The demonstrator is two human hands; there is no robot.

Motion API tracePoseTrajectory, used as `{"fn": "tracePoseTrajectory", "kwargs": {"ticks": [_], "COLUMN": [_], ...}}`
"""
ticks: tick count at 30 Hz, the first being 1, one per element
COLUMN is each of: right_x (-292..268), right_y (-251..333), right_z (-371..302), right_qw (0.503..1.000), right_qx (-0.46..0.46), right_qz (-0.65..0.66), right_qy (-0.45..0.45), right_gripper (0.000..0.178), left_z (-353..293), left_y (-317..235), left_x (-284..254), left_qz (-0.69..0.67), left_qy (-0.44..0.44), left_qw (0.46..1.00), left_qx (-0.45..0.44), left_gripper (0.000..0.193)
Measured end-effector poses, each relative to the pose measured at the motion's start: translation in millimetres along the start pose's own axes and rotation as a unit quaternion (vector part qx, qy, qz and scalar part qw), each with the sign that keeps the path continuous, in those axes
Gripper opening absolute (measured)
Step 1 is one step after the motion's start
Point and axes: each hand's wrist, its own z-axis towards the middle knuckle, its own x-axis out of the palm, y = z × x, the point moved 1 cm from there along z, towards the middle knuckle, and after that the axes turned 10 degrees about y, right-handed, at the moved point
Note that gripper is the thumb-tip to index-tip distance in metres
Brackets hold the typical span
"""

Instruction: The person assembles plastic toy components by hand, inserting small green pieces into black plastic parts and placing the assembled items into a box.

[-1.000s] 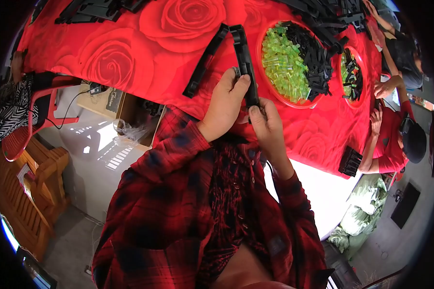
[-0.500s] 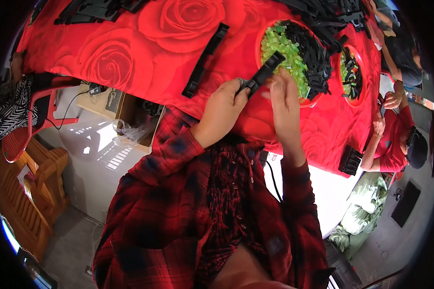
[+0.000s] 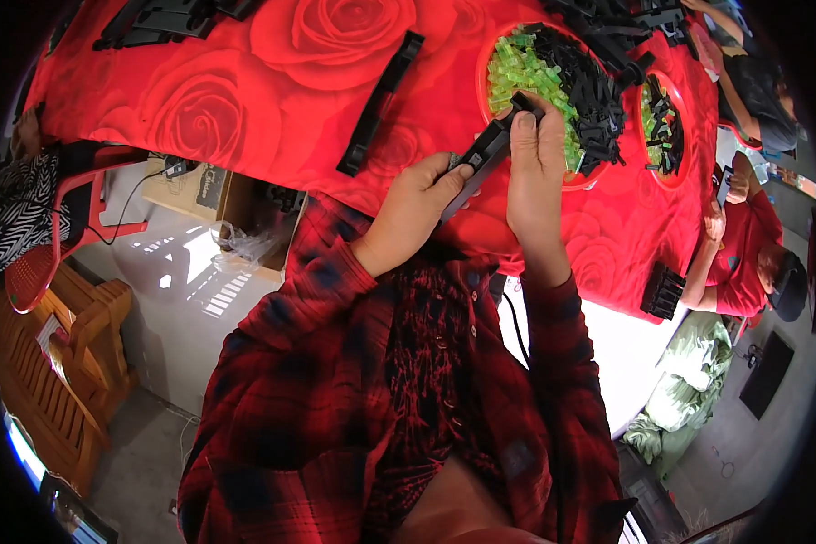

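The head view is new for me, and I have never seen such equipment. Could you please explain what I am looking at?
There is no machine here, only a person's two bare hands. The picture is taken from the person's head, by a wide fisheye camera looking down, so straight edges look bent. The left hand holds a long black part; the right hand is at its upper end. On the red rose-patterned tablecloth lies a similar black strip. Beside the hands, a large red bowl holds green pieces and small black pieces; a smaller bowl stands to its right. At the far right is another person in red.
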Motion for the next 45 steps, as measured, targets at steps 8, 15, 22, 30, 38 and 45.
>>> {"fn": "tracePoseTrajectory", "kwargs": {"ticks": [8, 15, 22, 30, 38, 45], "right_x": [-1, -3, -1, -10, -14, -2], "right_y": [1, 1, 9, 10, 31, 31], "right_z": [-4, -6, -9, -12, -23, -26], "right_qw": [0.999, 0.994, 0.983, 0.998, 0.906, 0.838], "right_qx": [-0.036, -0.055, -0.066, -0.051, -0.223, -0.213], "right_qz": [0.011, 0.072, 0.145, -0.033, -0.356, -0.501], "right_qy": [0.024, 0.057, 0.092, 0.016, -0.051, 0.044], "right_gripper": [0.026, 0.029, 0.032, 0.040, 0.031, 0.016], "left_z": [-1, -5, -5, -1, 0, 3], "left_y": [8, 5, 3, -1, 8, 4], "left_x": [5, 4, 4, 3, -1, 1], "left_qz": [-0.140, -0.087, -0.033, -0.049, 0.037, 0.053], "left_qy": [0.009, -0.005, -0.017, -0.012, -0.040, -0.037], "left_qw": [0.990, 0.995, 0.998, 0.998, 0.998, 0.998], "left_qx": [0.005, 0.043, 0.055, 0.030, 0.000, -0.026], "left_gripper": [0.022, 0.019, 0.017, 0.016, 0.018, 0.019]}}
